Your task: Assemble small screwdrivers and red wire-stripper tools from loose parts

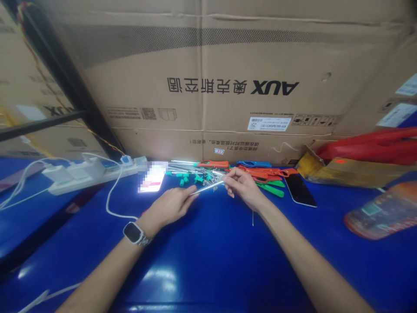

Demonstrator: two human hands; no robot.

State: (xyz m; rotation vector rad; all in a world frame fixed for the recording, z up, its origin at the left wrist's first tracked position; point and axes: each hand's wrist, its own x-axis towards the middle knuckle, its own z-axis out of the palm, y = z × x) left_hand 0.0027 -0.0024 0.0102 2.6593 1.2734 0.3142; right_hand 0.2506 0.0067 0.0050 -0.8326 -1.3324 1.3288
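A large cardboard box (228, 56) stands along the far side of a glossy blue table (211, 261). At center, a person's left hand (172, 206) grips the near left end of a slim silver tube (208, 188), fingers closed; the right hand (243, 189), fingers curled, pinches its far right end. Just beyond lie orange handles (213, 164) and, left, small green pieces (182, 179).

Blurred container (382, 213); cropped at right

Inverted AUX cardboard (221, 52) behind glossy blue tabletop (211, 261); black frame (61, 65) left; white light reflection (159, 280) near front.
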